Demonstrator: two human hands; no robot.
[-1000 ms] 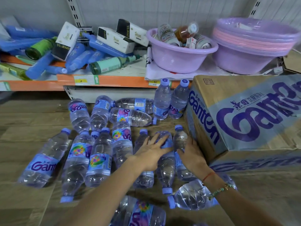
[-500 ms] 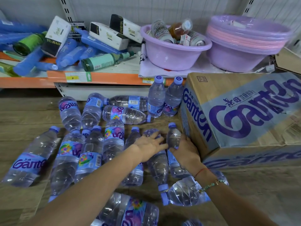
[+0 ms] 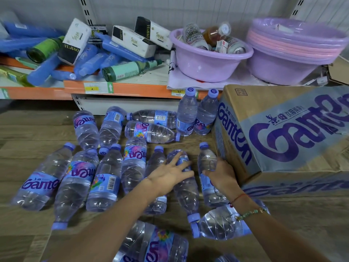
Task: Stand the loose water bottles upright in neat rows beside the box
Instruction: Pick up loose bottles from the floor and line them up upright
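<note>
Several clear Ganten water bottles (image 3: 105,178) with blue caps lie on the wooden floor. Two bottles (image 3: 186,114) stand upright against the left side of the Ganten cardboard box (image 3: 283,140). My left hand (image 3: 170,173) rests flat, fingers spread, on a lying bottle (image 3: 186,193) whose cap points toward me. My right hand (image 3: 221,173) curls around the neighbouring lying bottle (image 3: 206,157), which lies close beside the box with its cap pointing away. Another bottle (image 3: 219,224) lies under my right forearm, and one (image 3: 154,242) sits near the bottom edge.
Behind the bottles runs a low shelf with an orange edge (image 3: 122,89). It carries blue tubes, green bottles, white cartons, a purple basin (image 3: 207,63) holding small bottles, and a stack of purple and pink basins (image 3: 294,53). Bare floor shows at far left.
Both hands stay on the same two lying bottles. My right fingers have wrapped further around the bottle by the box. The view has shifted slightly.
</note>
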